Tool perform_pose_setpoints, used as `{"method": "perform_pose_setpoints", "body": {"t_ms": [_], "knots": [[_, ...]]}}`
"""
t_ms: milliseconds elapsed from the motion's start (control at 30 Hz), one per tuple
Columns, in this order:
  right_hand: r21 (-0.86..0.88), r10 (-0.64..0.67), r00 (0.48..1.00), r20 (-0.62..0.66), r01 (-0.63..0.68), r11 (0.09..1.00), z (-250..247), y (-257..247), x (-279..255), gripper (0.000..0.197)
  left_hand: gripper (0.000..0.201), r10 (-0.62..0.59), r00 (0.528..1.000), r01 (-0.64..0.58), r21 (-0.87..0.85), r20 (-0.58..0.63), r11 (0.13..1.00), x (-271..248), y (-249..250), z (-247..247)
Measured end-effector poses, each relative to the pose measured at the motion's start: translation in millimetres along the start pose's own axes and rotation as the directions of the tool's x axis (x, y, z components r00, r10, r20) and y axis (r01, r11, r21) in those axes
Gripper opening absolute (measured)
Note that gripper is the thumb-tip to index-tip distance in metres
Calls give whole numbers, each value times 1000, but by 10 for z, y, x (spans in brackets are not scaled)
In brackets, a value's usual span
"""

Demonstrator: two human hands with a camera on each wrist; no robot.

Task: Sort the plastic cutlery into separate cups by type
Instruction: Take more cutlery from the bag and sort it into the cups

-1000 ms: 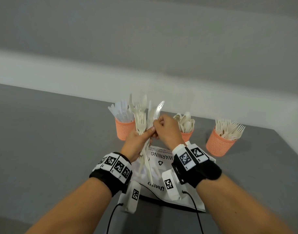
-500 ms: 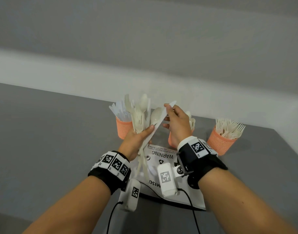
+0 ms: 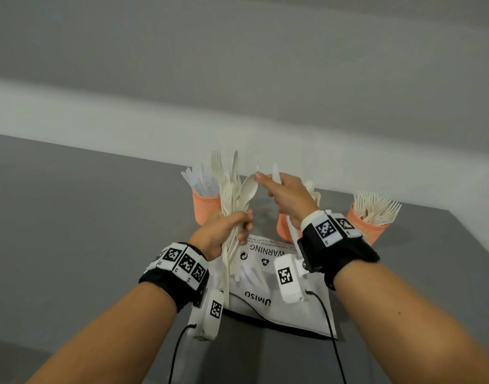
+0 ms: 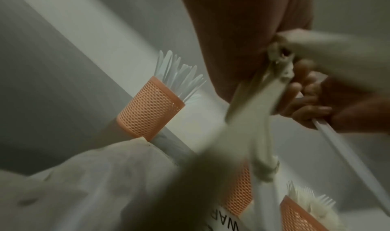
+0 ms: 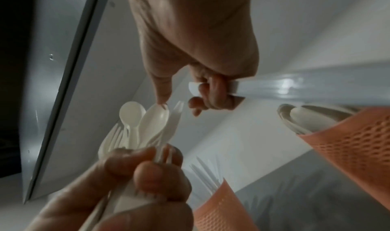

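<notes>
3 cups [image 3: 206,209] along the table's [image 3: 71,231] far edge block it; bare tabletop lies open left of the bag [image 3: 279,306].

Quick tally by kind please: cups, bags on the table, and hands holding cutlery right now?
Orange mesh cups: 3, knife cup, middle cup, fork cup
Plastic bag: 1
Hands holding cutlery: 2, left hand, right hand
Total: 6
</notes>
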State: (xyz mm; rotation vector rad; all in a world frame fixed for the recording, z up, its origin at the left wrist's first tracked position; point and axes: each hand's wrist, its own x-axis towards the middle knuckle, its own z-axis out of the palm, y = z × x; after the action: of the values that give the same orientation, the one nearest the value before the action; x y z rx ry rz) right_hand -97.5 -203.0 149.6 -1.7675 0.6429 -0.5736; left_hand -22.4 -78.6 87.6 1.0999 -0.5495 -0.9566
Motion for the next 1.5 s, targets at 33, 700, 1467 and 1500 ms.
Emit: {"method": "perform_pose_setpoints", "body": {"t_ms": [33, 700, 1467, 1500], "knots": [[-4, 67, 996, 54, -67, 998, 18, -1, 13, 29, 9, -27, 999, 27, -15, 17, 1000, -11, -9, -1], [171, 168, 969, -182, -137, 976, -168, 490, 170, 25, 6, -6, 969, -20, -101, -248, 995, -82, 138, -456], [357, -213, 935, -283, 309, 882, 766, -45, 842, 17, 12, 97, 891, -162, -111, -444, 980, -28, 520, -1079], [402, -181, 936, -301, 297, 866, 828, -33, 909, 17, 13, 99, 889, -163, -108, -447, 981, -19, 517, -1098]]}}
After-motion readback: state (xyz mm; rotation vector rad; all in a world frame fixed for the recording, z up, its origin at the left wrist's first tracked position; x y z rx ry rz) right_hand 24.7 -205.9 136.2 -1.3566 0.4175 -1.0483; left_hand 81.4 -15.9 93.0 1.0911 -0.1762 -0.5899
